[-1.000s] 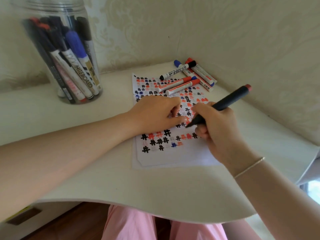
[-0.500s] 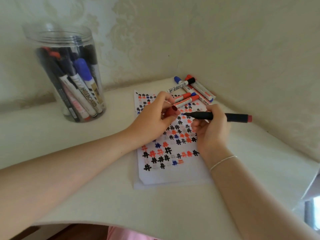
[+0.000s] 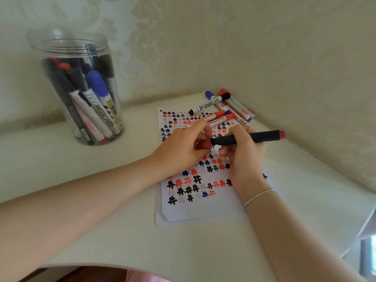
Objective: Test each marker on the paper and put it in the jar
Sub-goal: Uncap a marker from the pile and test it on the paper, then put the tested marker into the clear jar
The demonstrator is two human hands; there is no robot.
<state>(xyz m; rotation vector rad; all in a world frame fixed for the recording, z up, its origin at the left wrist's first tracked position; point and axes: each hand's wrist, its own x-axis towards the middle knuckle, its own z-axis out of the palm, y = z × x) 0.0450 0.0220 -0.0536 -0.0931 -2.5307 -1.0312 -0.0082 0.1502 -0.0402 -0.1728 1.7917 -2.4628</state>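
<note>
My right hand point(image 3: 243, 153) grips a black marker point(image 3: 262, 136) with a red end, held level above the paper point(image 3: 195, 208). Between the fingers of my left hand point(image 3: 183, 147) is its red cap point(image 3: 205, 143), which meets the marker's tip. The paper is covered with black, red and blue hash marks. A clear plastic jar point(image 3: 79, 88) with several markers in it stands at the back left. Several loose markers point(image 3: 225, 107) lie at the paper's far end by the wall.
The cream table point(image 3: 122, 231) sits in a wallpapered corner; the wall runs close along the right side. The table's front edge curves just above my lap.
My right hand lifted the marker off the paper and turned it level. My left hand rose from the paper with the red cap and brought it to the marker's tip.
</note>
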